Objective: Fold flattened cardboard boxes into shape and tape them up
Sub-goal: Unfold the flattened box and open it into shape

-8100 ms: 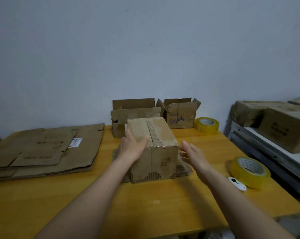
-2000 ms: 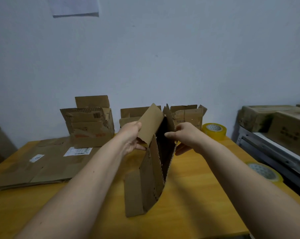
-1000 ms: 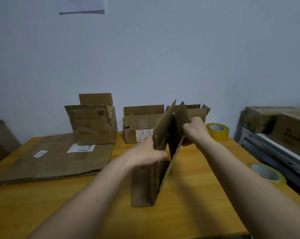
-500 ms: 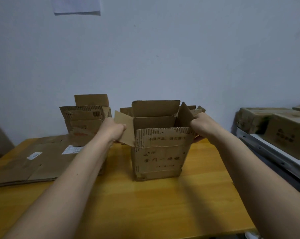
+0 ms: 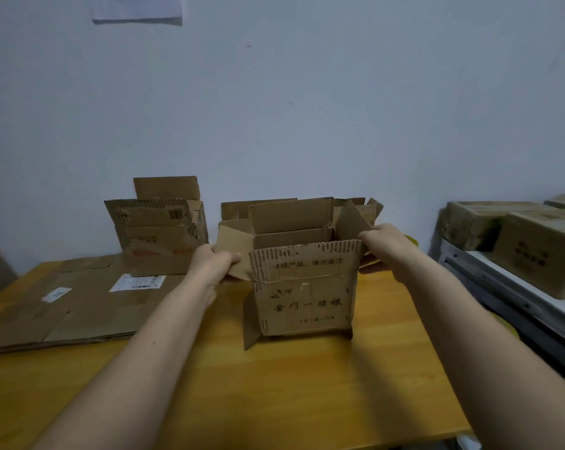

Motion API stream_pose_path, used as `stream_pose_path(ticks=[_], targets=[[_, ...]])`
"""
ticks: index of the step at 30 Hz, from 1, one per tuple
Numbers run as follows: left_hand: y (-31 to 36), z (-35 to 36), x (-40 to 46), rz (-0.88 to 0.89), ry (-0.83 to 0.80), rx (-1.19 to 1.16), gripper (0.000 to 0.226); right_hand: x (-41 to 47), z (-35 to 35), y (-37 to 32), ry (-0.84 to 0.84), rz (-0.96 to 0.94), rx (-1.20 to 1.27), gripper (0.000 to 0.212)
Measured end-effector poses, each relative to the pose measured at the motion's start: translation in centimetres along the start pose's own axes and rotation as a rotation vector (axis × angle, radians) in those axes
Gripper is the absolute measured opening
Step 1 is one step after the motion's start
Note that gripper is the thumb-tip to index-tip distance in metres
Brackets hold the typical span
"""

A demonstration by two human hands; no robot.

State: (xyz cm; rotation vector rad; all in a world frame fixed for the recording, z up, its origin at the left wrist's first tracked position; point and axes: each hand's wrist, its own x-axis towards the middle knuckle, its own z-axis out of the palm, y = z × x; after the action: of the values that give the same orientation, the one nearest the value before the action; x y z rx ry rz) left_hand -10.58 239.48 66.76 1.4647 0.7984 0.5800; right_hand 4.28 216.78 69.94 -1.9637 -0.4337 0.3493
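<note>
A brown cardboard box (image 5: 304, 297) with black printed characters stands squared up in the middle of the wooden table (image 5: 274, 391), its top flaps raised. My left hand (image 5: 211, 264) grips the left side flap, thumb on top. My right hand (image 5: 386, 245) pinches the right side flap at the box's upper right corner. A lower flap sticks out at the box's bottom left corner. No tape shows on this box.
A stack of flattened cardboard (image 5: 63, 303) with white labels lies at the left. An open box (image 5: 159, 232) stands behind it, another (image 5: 258, 207) behind the held box. Closed boxes (image 5: 541, 251) sit on a shelf at the right. Paper sheet (image 5: 136, 9) hangs on the wall.
The flat cardboard I held on edge has been opened into a square box facing me. Since half a second ago the hands and the box have barely moved.
</note>
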Motion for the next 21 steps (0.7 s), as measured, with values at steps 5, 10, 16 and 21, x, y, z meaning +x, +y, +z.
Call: stream_pose_path(ticks=[5, 10, 16, 21], targets=[[-3.1, 1.1, -0.7, -0.061, -0.09, -0.166, 0.035, 0.7, 1.5, 3.0, 0.054, 0.052, 0.239, 0.013], [-4.5, 3.0, -0.4, -0.13, -0.133, -0.088, 0.033, 1.1, 3.8, 4.9, 0.041, 0.08, 0.132, 0.036], [-5.4, 4.0, 0.2, -0.169, -0.174, -0.068, 0.024, 1.7, 4.2, 5.5, 0.099, 0.104, 0.078, 0.052], [-6.0, 4.0, 0.3, -0.161, -0.176, -0.029, 0.023, 2.4, 4.2, 5.6, 0.126, 0.158, 0.006, 0.059]])
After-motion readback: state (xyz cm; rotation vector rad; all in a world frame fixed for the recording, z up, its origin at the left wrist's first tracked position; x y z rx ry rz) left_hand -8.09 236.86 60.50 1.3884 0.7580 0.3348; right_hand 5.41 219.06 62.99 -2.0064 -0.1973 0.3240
